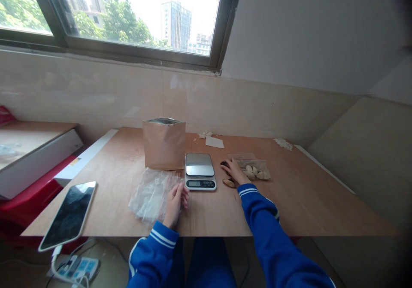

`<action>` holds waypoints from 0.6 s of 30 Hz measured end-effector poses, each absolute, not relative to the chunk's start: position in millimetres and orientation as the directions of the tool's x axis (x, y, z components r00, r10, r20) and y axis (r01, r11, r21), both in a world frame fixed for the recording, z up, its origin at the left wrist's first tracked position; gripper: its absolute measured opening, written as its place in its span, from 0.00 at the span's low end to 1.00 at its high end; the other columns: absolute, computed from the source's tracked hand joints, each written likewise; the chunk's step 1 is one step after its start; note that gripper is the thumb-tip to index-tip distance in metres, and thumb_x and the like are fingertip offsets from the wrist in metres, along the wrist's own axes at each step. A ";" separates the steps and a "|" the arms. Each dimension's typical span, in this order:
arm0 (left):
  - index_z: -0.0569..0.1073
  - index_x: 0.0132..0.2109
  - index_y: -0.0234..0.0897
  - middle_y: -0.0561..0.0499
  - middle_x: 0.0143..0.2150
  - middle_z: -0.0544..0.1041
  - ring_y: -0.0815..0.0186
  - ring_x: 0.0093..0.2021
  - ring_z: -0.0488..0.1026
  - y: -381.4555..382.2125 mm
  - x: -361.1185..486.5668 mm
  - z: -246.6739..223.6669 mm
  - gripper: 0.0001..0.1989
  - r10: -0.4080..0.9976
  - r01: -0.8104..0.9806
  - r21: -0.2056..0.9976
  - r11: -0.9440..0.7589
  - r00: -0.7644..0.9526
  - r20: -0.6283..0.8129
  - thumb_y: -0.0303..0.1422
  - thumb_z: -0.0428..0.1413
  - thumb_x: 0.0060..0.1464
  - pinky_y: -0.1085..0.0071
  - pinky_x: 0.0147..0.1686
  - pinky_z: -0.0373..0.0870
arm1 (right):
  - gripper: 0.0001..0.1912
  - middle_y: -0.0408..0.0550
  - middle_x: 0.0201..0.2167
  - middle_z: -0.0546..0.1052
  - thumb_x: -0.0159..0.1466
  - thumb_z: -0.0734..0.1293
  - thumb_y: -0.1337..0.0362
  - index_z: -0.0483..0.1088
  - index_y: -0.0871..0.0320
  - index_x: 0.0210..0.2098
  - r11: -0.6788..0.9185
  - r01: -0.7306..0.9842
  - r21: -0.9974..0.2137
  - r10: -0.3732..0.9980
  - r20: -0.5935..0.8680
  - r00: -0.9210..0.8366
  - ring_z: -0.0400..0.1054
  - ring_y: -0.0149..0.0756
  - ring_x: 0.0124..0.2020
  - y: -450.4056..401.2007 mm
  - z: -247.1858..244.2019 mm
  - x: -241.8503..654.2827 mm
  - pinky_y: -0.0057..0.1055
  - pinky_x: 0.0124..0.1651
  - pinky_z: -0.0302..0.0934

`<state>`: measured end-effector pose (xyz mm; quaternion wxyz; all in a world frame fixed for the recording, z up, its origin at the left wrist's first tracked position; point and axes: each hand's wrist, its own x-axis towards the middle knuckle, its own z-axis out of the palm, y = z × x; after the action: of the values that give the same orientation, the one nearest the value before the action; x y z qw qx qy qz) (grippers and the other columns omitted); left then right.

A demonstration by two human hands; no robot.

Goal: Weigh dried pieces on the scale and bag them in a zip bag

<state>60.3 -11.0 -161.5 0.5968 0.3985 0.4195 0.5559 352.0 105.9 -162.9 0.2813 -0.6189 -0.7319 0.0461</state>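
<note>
My right hand (235, 172) reaches over the table right of the scale, its fingers closed on a small dark piece (224, 164) whose kind I cannot make out. Just below those fingers lies a brown, dried-looking piece (229, 183). Beside that hand is a clear zip bag (264, 166) with several pale, flat pieces (254, 172) in it. My left hand (177, 198) rests with loosely bent fingers near a pile of clear plastic bags (151, 195), seemingly holding nothing. Between the hands stands a digital kitchen scale (200, 171) with a bare metal plate; its display is too small to read.
A brown kraft pouch (164, 145) stands upright, its top open, behind the plastic bags. At the table's left edge lies a tablet (69, 215) with a cable plugged in. A white card (214, 142) and crumpled tissue (283, 144) are near the wall. A power strip (80, 267) sits below.
</note>
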 end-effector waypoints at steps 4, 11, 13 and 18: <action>0.70 0.31 0.33 0.55 0.21 0.68 0.75 0.18 0.63 -11.0 60.3 -162.4 0.24 0.997 -0.316 0.947 0.062 0.058 -0.045 0.53 0.54 0.53 0.79 0.16 0.61 | 0.13 0.47 0.40 0.70 0.66 0.63 0.56 0.72 0.51 0.46 0.332 0.819 -0.468 0.917 0.364 -0.164 0.67 0.38 0.42 111.4 -135.0 319.3 0.35 0.49 0.62; 0.70 0.31 0.34 0.55 0.20 0.68 0.74 0.16 0.63 -10.5 60.9 -163.5 0.25 0.995 -0.291 0.953 0.080 0.080 -0.059 0.55 0.53 0.52 0.78 0.15 0.59 | 0.13 0.47 0.41 0.70 0.66 0.63 0.57 0.71 0.54 0.47 0.433 0.735 -0.522 0.901 0.278 -0.333 0.67 0.35 0.42 139.8 -128.4 252.0 0.32 0.48 0.62; 0.69 0.30 0.34 0.55 0.19 0.68 0.74 0.15 0.63 -10.5 60.6 -163.6 0.26 0.994 -0.285 0.955 0.082 0.086 -0.060 0.56 0.53 0.52 0.78 0.15 0.59 | 0.16 0.49 0.45 0.70 0.66 0.63 0.57 0.69 0.53 0.52 0.430 0.751 -0.501 0.902 0.275 -0.333 0.67 0.36 0.44 141.5 -133.9 248.3 0.33 0.48 0.61; 0.69 0.30 0.34 0.55 0.19 0.67 0.74 0.15 0.62 -11.0 60.8 -164.9 0.25 0.994 -0.264 0.963 0.064 0.100 -0.038 0.55 0.52 0.53 0.78 0.15 0.58 | 0.25 0.55 0.53 0.70 0.66 0.62 0.55 0.61 0.54 0.61 0.384 0.860 -0.336 0.888 0.388 -0.246 0.63 0.46 0.53 119.0 -137.5 258.8 0.42 0.54 0.57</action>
<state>60.8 -11.0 -164.9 0.5984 0.4383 0.4167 0.5255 258.8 119.0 -137.5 0.2647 -0.5541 -0.7888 0.0268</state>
